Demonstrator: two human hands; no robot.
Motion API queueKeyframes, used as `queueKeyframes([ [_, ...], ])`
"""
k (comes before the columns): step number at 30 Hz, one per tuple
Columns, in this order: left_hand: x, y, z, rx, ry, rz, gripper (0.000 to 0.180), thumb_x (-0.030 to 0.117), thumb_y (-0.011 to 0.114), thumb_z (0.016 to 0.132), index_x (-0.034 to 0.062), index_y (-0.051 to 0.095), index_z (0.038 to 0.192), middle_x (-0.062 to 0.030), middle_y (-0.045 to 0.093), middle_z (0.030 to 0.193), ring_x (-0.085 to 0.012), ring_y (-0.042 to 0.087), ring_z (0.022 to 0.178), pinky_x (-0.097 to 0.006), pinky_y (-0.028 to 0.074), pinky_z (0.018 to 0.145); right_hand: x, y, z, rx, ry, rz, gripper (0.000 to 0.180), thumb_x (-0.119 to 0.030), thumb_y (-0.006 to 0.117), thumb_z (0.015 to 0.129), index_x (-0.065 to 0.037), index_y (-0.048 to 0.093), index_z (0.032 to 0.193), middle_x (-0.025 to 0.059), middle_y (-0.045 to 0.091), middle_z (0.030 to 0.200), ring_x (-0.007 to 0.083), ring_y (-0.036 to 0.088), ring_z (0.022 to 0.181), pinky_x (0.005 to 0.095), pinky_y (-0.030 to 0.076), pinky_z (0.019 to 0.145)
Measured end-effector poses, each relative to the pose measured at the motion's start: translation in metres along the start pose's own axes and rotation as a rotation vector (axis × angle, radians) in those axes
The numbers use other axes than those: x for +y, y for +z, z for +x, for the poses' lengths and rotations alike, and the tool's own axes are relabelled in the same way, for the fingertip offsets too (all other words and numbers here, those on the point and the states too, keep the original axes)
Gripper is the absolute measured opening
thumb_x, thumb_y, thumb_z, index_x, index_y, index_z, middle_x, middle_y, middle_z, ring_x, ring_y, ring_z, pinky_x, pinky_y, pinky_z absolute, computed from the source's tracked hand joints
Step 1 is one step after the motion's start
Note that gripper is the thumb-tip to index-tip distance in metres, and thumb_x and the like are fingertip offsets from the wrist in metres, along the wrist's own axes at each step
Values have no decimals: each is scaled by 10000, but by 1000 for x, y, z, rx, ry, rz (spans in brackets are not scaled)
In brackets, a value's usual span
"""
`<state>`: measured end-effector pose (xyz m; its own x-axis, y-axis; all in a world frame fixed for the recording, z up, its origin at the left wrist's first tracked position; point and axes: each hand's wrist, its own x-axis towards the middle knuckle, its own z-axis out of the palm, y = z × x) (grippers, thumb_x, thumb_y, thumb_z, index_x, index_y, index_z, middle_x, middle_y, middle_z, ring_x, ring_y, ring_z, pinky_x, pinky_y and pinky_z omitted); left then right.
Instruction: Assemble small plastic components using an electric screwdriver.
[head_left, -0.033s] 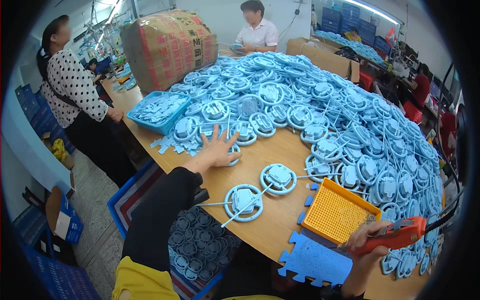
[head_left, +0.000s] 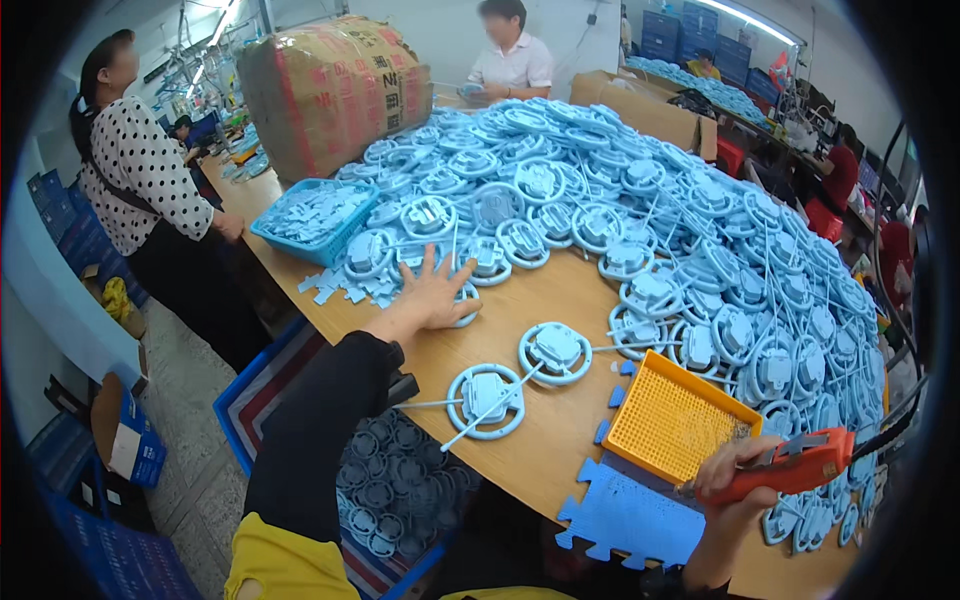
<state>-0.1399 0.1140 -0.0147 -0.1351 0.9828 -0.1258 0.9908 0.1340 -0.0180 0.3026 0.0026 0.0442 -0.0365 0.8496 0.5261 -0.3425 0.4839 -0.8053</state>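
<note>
Fingers spread, my left hand (head_left: pixel 432 298) reaches to the near edge of a heap of light-blue plastic ring-shaped parts (head_left: pixel 497 207), touching one ring (head_left: pixel 466 305) partly hidden under it. At the lower right, my right hand (head_left: pixel 736 480) is wrapped round an orange-red corded power screwdriver (head_left: pixel 790 466), its tip pointing left. Between my hands two wheel-like parts with thin rods lie on the wooden table: a nearer wheel (head_left: pixel 486 402) and a farther wheel (head_left: pixel 555 353). Beside my right hand stands a yellow tray (head_left: pixel 668 418) holding small dark screws.
A blue basket (head_left: pixel 316 222) of small flat pieces stands left of the heap, before a large taped carton (head_left: pixel 335 95). A blue foam mat (head_left: pixel 632 517) lies near the front edge. Below the table a crate (head_left: pixel 240 400) holds dark round parts. Two people (head_left: pixel 150 180) stand or sit nearby.
</note>
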Motion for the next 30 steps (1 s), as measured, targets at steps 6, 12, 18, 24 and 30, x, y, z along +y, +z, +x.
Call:
queueKeyframes([
  [6,15,-3,-27,366,18,-78,692,440,614,831,153,388,1418,-183,348,1452,-401,216,1385,-673,190,1041,2,3,8,9,5,32,703,-654,671,709,-31,441,938,46,484,576,149,506,441,264,441,391],
  [12,124,-9,-52,287,380,-213,717,412,718,729,103,479,1330,-168,490,1262,-342,505,1128,-464,407,917,4,8,9,-22,5,53,695,-649,663,721,-30,439,945,47,483,578,148,500,439,262,437,385],
  [18,150,-5,-43,65,325,-206,869,428,718,713,149,327,1437,-180,461,1288,-380,486,1134,-459,441,917,-4,-3,-4,-46,-27,19,674,-626,657,749,-24,437,959,49,486,594,137,491,446,246,416,382],
  [24,132,11,-43,373,492,-463,822,350,724,716,105,359,1410,-221,449,1274,-409,465,1150,-459,404,975,-13,-12,-4,19,-66,23,666,-645,627,762,-50,409,968,1,424,571,98,431,433,222,383,376],
  [30,189,-29,-139,413,922,-558,808,263,740,706,23,360,1378,-253,404,1296,-414,452,1166,-469,378,994,-15,-17,-1,24,-86,1,658,-638,627,770,-48,410,963,7,432,588,101,439,448,224,383,388],
])
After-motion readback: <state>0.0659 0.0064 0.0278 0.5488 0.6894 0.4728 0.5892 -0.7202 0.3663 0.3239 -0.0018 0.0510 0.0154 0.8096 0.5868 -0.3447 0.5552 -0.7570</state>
